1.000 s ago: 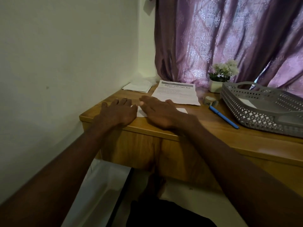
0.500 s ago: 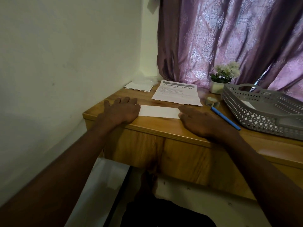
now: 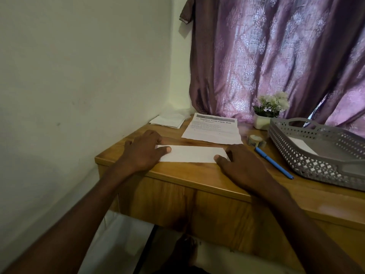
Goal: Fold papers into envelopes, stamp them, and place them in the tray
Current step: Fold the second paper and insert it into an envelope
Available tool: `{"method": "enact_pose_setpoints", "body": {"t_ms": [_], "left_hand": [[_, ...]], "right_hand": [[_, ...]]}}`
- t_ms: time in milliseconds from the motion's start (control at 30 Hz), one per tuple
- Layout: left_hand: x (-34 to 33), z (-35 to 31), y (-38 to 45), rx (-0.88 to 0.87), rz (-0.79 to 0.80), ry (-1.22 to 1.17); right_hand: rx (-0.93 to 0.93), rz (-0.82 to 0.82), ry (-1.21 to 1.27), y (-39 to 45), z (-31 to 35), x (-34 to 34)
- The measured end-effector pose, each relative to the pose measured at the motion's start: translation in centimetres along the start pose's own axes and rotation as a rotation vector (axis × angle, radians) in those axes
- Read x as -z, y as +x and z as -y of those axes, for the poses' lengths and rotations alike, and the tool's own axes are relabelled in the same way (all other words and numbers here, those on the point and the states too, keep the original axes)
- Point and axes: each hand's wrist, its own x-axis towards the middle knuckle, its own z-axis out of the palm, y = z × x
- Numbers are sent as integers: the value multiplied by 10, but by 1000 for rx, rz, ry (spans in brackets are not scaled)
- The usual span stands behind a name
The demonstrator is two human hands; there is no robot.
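A folded white paper strip [image 3: 194,154] lies flat near the front edge of the wooden desk [image 3: 207,175]. My left hand [image 3: 143,150] presses its left end with flat fingers, thumb on the paper. My right hand [image 3: 240,165] presses its right end the same way. Behind the strip lies a printed sheet [image 3: 212,128]. A few white envelopes [image 3: 167,121] sit in the back left corner. A small tape roll [image 3: 254,139] and a blue pen [image 3: 273,162] lie to the right. The grey perforated tray [image 3: 308,155] on the right holds a white paper.
A small white pot of flowers [image 3: 266,111] stands by the purple curtain [image 3: 276,56] at the back. A pale wall closes the left side. Below the desk's front edge the floor and a foot show.
My right hand slid rightward along the folded paper from the middle to its right end, uncovering the strip. My left hand stayed on the left end. The view shifted slightly.
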Motion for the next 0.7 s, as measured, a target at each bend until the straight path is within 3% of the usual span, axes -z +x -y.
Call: {"method": "enact_pose_setpoints", "body": {"t_ms": [133, 267, 400, 533, 633, 700], "left_hand": [[2, 4, 2, -10, -99, -151], [15, -5, 2, 15, -182, -606], [21, -27, 10, 154, -187, -1066], [2, -54, 34, 275, -171, -1291], [-17, -72, 59, 313, -152, -1402], [-25, -77, 75, 300, -170, -1342]], "right_hand": [[2, -36, -2, -2, 2, 1], [6, -54, 57, -2, 2, 3], [-183, -138, 685, 5, 3, 14], [-305, 29, 1322, 29, 6, 25], [-360, 47, 1400, 65, 11, 26], [-424, 17, 1397, 91, 13, 19]]}}
